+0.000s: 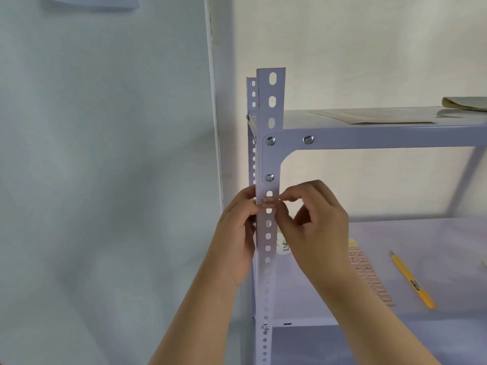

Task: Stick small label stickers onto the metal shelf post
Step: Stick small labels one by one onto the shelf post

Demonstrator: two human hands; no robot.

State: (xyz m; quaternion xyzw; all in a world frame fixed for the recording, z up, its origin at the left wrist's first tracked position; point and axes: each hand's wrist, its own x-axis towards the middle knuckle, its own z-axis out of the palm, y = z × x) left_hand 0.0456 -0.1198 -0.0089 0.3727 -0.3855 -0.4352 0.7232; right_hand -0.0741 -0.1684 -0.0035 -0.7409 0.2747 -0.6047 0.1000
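A pale lilac metal shelf post (270, 159) with a row of slots stands upright in the middle of the view. A small white label sticker (268, 202) with red lines lies across the post's front, between two slots. My left hand (237, 233) grips the post's left edge, with its fingertips at the sticker's left end. My right hand (313, 219) pinches the sticker's right end at the post's right edge. A sheet of red-lined label stickers (369, 275) lies on the lower shelf to the right.
A yellow pen (411, 280) lies on the lower shelf (434, 246) right of the sticker sheet. A small round sticker (284, 246) shows just behind the post. Papers (374, 115) rest on the upper shelf. A pale wall fills the left side.
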